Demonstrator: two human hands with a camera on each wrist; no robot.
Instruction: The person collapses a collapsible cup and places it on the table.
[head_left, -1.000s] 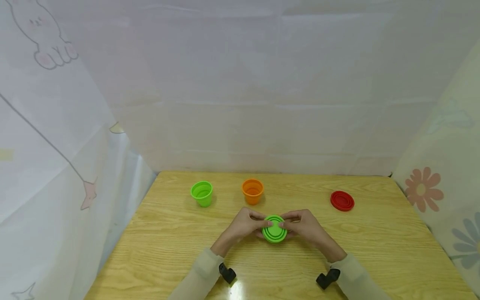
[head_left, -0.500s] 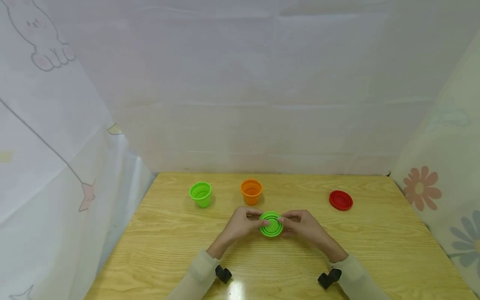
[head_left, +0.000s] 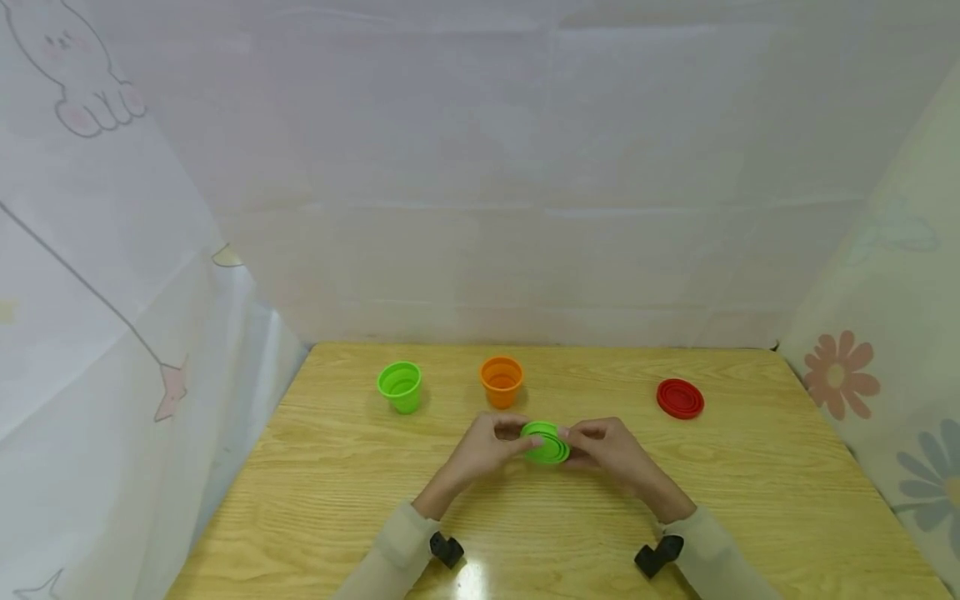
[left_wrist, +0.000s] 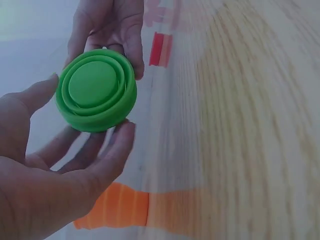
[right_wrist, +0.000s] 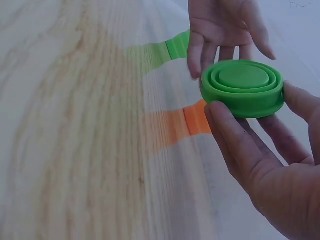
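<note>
Both hands hold a flattened green collapsible cup [head_left: 552, 451] above the middle of the table, its nested rings showing. My left hand [head_left: 477, 448] grips its left side, thumb over the front face. At the right edge, thumb and fingers of my right hand [head_left: 613, 450] pinch the rim. In the left wrist view, the flattened cup [left_wrist: 95, 90] faces the camera, left fingers [left_wrist: 112, 157] beneath it. The right wrist view shows the same cup [right_wrist: 243, 90] from the side, a thick disc with a raised centre, right fingers [right_wrist: 245, 140] along its lower side.
An expanded green cup [head_left: 406, 400] stands at the back left of the wooden table [head_left: 360, 475]. An expanded orange cup [head_left: 502, 397] stands just beyond the left hand. Farther right lies a flattened red collapsible cup [head_left: 680, 400]. White sheeting [head_left: 510, 167] rises behind the table.
The green collapsible cup has risen slightly and tilted in the hands, now looking more oval in the head view. The right thumb has shifted from its face to its rim. Other cups stay put.
</note>
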